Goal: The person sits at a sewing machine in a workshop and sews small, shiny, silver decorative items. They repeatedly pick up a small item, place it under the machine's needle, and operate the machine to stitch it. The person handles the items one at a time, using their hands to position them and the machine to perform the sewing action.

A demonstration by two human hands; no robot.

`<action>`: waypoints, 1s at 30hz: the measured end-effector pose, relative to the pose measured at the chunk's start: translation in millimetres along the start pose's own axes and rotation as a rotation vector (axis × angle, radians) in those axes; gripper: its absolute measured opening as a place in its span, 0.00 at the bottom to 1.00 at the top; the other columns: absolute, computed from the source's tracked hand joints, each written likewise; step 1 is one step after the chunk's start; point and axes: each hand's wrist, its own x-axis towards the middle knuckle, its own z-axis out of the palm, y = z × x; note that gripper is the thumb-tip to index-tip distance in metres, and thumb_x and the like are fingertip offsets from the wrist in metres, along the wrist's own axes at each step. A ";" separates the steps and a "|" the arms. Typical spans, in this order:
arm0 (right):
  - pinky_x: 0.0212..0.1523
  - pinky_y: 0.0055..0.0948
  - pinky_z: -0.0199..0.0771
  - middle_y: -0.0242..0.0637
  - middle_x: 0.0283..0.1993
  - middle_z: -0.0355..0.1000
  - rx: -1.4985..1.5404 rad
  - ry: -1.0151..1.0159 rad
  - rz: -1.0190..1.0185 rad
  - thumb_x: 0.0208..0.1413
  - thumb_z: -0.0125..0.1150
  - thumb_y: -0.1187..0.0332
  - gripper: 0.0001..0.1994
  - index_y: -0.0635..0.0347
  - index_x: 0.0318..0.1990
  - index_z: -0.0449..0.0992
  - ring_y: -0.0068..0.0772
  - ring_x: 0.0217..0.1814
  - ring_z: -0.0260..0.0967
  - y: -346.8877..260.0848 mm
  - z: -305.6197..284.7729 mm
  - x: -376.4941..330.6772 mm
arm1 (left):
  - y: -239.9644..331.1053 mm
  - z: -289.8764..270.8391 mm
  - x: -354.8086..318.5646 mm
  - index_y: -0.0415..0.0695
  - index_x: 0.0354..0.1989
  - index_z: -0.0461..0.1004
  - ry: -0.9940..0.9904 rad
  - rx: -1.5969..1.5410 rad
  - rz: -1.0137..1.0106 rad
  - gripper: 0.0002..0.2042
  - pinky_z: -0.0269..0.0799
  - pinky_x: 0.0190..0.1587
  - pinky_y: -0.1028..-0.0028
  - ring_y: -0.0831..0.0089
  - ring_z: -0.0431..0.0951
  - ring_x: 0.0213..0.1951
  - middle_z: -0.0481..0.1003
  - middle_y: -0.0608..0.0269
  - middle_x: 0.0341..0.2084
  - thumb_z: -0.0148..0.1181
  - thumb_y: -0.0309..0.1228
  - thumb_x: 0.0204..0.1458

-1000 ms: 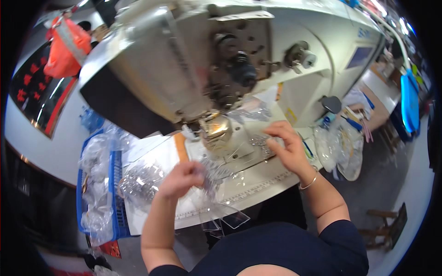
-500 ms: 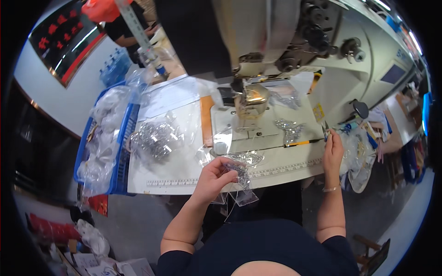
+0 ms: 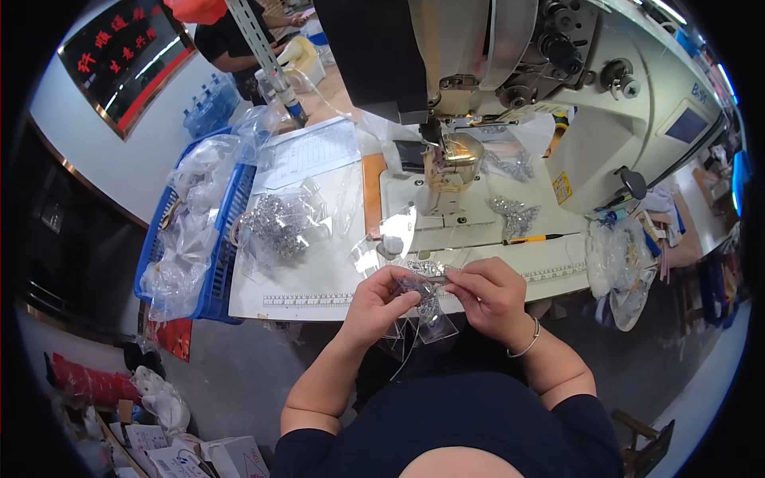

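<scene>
White workshop walls (image 3: 88, 159) and a grey floor surround the workplace, and a large cream sewing machine (image 3: 588, 147) fills the upper right. Its long white desk (image 3: 315, 288), edged with a printed ruler strip, reaches left to a blue lattice-sided plastic basket (image 3: 213, 275) stuffed with clear plastic bags. Between basket and machine lies a heap of silver glittery pieces in clear film (image 3: 283, 227).

Half a second ago the right hand (image 3: 492, 296) was well off to the right, holding a small pointed tool beside the machine. Now it has come in next to the left hand (image 3: 381, 303), so both hands meet over one piece and the handling has gone from one-handed to two-handed.

Two lesser things have stayed put on the machine's right side: a loose silver glitter piece (image 3: 514, 219) and, just in front of it, a slim orange-and-black stick (image 3: 534, 239).

Smallest is the held piece of clear film with silver glitter (image 3: 430, 309), at the desk's near edge. Left thumb and fingers pinch it firmly. Right fingers are bunched close against its far end; whether they grip film or the pointed tool, I cannot tell.
</scene>
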 end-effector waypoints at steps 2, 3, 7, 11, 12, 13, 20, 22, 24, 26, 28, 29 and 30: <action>0.27 0.26 0.68 0.34 0.28 0.71 0.038 0.053 0.031 0.38 0.70 0.73 0.12 0.57 0.35 0.79 0.33 0.27 0.68 0.2 -1.9 -0.3 | -2.1 -0.4 0.8 0.37 0.43 0.67 -0.007 -0.010 0.011 0.11 0.69 0.43 0.78 0.79 0.73 0.39 0.74 0.60 0.38 0.55 0.19 0.51; 0.27 0.26 0.68 0.34 0.28 0.71 0.048 0.091 0.052 0.38 0.70 0.74 0.12 0.58 0.35 0.79 0.33 0.27 0.68 1.3 -4.3 -1.4 | -1.4 -0.2 1.0 0.37 0.43 0.67 -0.017 -0.022 0.017 0.11 0.69 0.43 0.78 0.79 0.73 0.39 0.74 0.59 0.39 0.55 0.18 0.51; 0.28 0.24 0.67 0.40 0.32 0.70 0.087 0.224 0.123 0.43 0.66 0.76 0.12 0.64 0.38 0.76 0.33 0.30 0.68 10.8 -21.7 -7.5 | 0.1 -1.8 2.4 0.37 0.42 0.67 -0.052 -0.056 0.045 0.11 0.69 0.45 0.77 0.77 0.73 0.41 0.74 0.55 0.42 0.55 0.18 0.50; 0.29 0.20 0.64 0.38 0.37 0.68 0.148 0.224 0.278 0.47 0.63 0.76 0.13 0.64 0.42 0.74 0.26 0.31 0.65 12.8 -26.4 -15.4 | -0.5 -3.4 2.7 0.37 0.42 0.67 -0.045 -0.048 0.061 0.11 0.69 0.47 0.75 0.76 0.74 0.42 0.75 0.54 0.43 0.54 0.17 0.50; 0.29 0.19 0.63 0.38 0.38 0.68 0.166 0.216 0.293 0.47 0.63 0.75 0.13 0.64 0.43 0.74 0.25 0.32 0.64 14.2 -24.7 -17.6 | -0.6 -3.5 2.7 0.37 0.42 0.67 -0.044 -0.052 0.067 0.11 0.69 0.47 0.75 0.76 0.73 0.42 0.74 0.54 0.43 0.54 0.17 0.50; 0.29 0.19 0.63 0.38 0.38 0.68 0.171 0.216 0.289 0.47 0.63 0.75 0.13 0.64 0.42 0.74 0.25 0.32 0.64 14.5 -23.8 -18.7 | -0.7 -3.6 2.7 0.37 0.42 0.67 -0.043 -0.057 0.074 0.11 0.69 0.47 0.75 0.76 0.73 0.42 0.74 0.53 0.43 0.54 0.17 0.50; 0.32 0.21 0.64 0.41 0.40 0.65 0.138 0.405 0.198 0.51 0.56 0.78 0.11 0.67 0.43 0.72 0.26 0.32 0.63 20.6 -41.4 -10.1 | 13.4 3.4 -0.2 0.39 0.36 0.73 0.122 0.644 0.317 0.08 0.73 0.37 0.77 0.74 0.77 0.36 0.76 0.57 0.41 0.58 0.18 0.46; 0.32 0.25 0.65 0.43 0.41 0.63 0.034 0.555 0.090 0.52 0.56 0.75 0.11 0.67 0.44 0.72 0.28 0.33 0.63 11.9 -68.0 0.2 | 33.0 5.9 0.2 0.40 0.34 0.75 0.105 1.161 0.731 0.08 0.74 0.35 0.77 0.71 0.78 0.34 0.77 0.59 0.40 0.60 0.20 0.42; 0.31 0.27 0.65 0.41 0.41 0.63 -0.019 0.550 -0.073 0.52 0.59 0.69 0.12 0.65 0.43 0.73 0.27 0.32 0.63 -6.5 -89.5 6.7 | 51.3 9.6 2.7 0.43 0.32 0.75 0.038 1.505 1.038 0.10 0.74 0.34 0.76 0.68 0.78 0.33 0.77 0.61 0.38 0.62 0.22 0.38; 0.30 0.27 0.64 0.34 0.37 0.65 -0.103 0.213 -0.192 0.46 0.67 0.64 0.13 0.57 0.39 0.77 0.28 0.29 0.63 -35.2 -103.7 21.4 | 58.9 12.0 1.3 0.44 0.30 0.75 0.006 1.579 1.150 0.08 0.74 0.34 0.76 0.70 0.78 0.34 0.77 0.62 0.38 0.62 0.22 0.39; 0.27 0.26 0.65 0.32 0.31 0.67 -0.068 -0.047 -0.200 0.36 0.71 0.69 0.17 0.55 0.39 0.79 0.32 0.28 0.64 -34.2 -85.1 31.9 | 58.7 12.9 2.2 0.46 0.28 0.75 -0.018 1.628 1.231 0.07 0.74 0.35 0.75 0.71 0.77 0.35 0.77 0.63 0.37 0.62 0.23 0.39; 0.28 0.26 0.67 0.30 0.31 0.68 -0.135 -0.099 -0.188 0.35 0.71 0.70 0.17 0.55 0.38 0.79 0.32 0.29 0.64 -30.3 -74.9 32.6 | 57.2 13.5 2.6 0.47 0.28 0.74 -0.022 1.634 1.255 0.07 0.74 0.35 0.75 0.71 0.77 0.35 0.77 0.64 0.37 0.62 0.23 0.39; 0.28 0.27 0.67 0.30 0.31 0.68 -0.147 -0.109 -0.148 0.35 0.71 0.70 0.16 0.55 0.37 0.79 0.32 0.30 0.63 -26.2 -65.6 29.1 | 54.5 13.1 2.0 0.47 0.27 0.74 -0.022 1.643 1.273 0.07 0.74 0.35 0.75 0.71 0.77 0.35 0.77 0.64 0.37 0.63 0.23 0.39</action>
